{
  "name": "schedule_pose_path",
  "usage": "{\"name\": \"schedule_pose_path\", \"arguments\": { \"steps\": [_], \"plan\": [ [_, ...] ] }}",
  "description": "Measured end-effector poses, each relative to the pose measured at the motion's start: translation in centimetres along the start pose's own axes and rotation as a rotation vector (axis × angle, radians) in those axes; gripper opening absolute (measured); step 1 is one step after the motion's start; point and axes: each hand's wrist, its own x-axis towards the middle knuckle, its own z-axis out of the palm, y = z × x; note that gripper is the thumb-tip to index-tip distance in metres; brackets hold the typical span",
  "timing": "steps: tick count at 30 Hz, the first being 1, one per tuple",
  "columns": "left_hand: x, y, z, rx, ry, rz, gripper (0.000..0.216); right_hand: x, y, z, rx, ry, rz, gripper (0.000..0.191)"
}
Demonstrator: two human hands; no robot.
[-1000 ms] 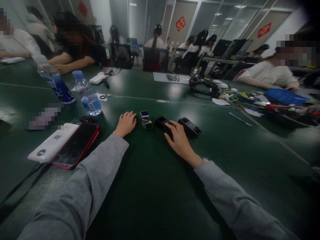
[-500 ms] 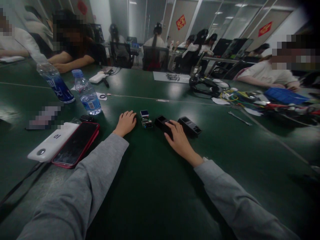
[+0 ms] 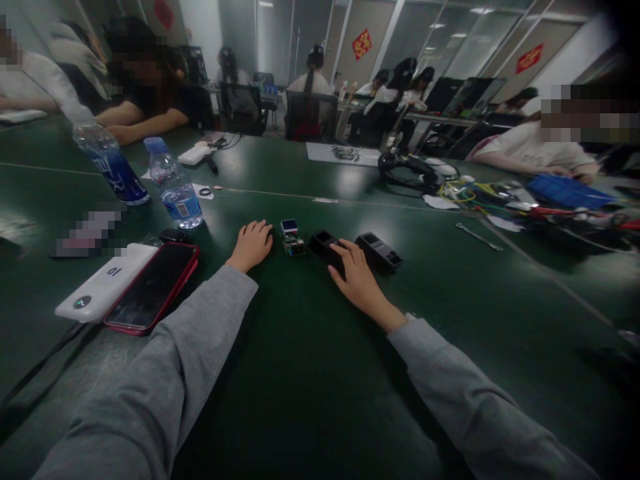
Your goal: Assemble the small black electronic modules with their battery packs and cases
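My left hand lies palm down on the green table, its fingers stretched out and holding nothing. Just right of its fingertips sits a small green circuit board with a little screen at its far end. My right hand rests its fingers on a black plastic casing piece, partly covering it; the fingers are spread and do not wrap round it. Close to the right of that hand lies a second black casing piece with rectangular openings.
At left are a red-cased phone, a white power bank and two bottles, one a clear water bottle. On the right lie a wrench, tangled cables and a blue tray. People sit around the table.
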Motion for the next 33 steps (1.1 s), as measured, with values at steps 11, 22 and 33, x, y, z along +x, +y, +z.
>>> {"name": "schedule_pose_path", "arguments": {
  "steps": [11,22,33],
  "plan": [
    [0.00,-0.01,0.02,-0.011,-0.007,-0.004,0.047,0.02,-0.10,-0.16,0.001,-0.012,0.001,0.049],
    [0.01,-0.02,0.08,-0.011,0.002,-0.001,0.046,0.03,0.07,-0.04,0.003,-0.019,0.003,0.051],
    [0.00,0.04,-0.01,-0.013,-0.004,0.000,0.047,-0.10,0.04,0.00,-0.005,-0.019,0.008,0.050]
  ]
}}
